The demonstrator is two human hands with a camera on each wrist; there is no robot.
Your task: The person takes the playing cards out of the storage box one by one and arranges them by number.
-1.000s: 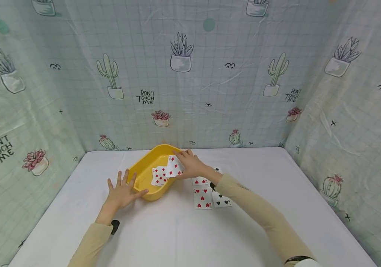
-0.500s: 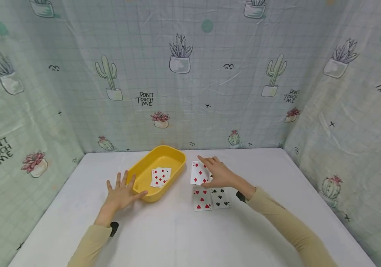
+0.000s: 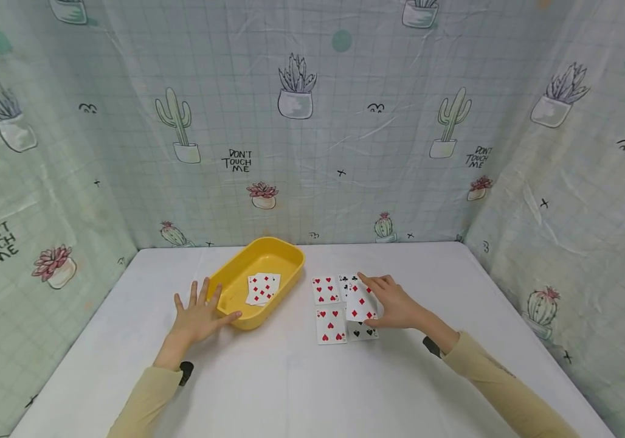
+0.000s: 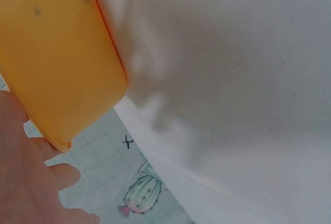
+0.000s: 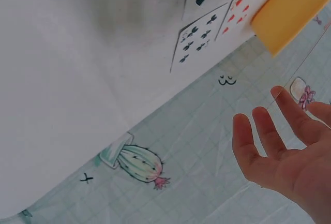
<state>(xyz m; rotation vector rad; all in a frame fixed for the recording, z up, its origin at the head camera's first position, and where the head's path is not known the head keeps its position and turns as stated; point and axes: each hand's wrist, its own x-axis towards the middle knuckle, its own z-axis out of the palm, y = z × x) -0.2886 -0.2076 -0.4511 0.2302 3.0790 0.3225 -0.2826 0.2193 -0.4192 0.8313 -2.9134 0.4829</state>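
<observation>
My right hand (image 3: 397, 307) pinches a five of diamonds playing card (image 3: 359, 304) between thumb and fingers, above the cards on the table. Beneath it, a clubs card (image 3: 344, 281) and a spades card (image 3: 365, 334) are partly covered. To their left lie a hearts card (image 3: 326, 291) and a five of hearts (image 3: 331, 326). My left hand (image 3: 194, 321) has its fingers spread at the near left rim of a yellow bin (image 4: 57, 63), touching it. Diamonds cards (image 3: 263, 288) lie overlapped inside the bin. In the right wrist view the held card is seen only as a thin edge.
A white cloth-covered table (image 3: 290, 389) spans the work area. Patterned curtain walls (image 3: 312, 152) with cactus prints stand at its back and sides. The bin's right wall stands a short way left of the laid-out cards.
My right hand has carried the five of diamonds from over the bin to the right, now above the black-suit cards. The left hand and the bin have stayed in place.
</observation>
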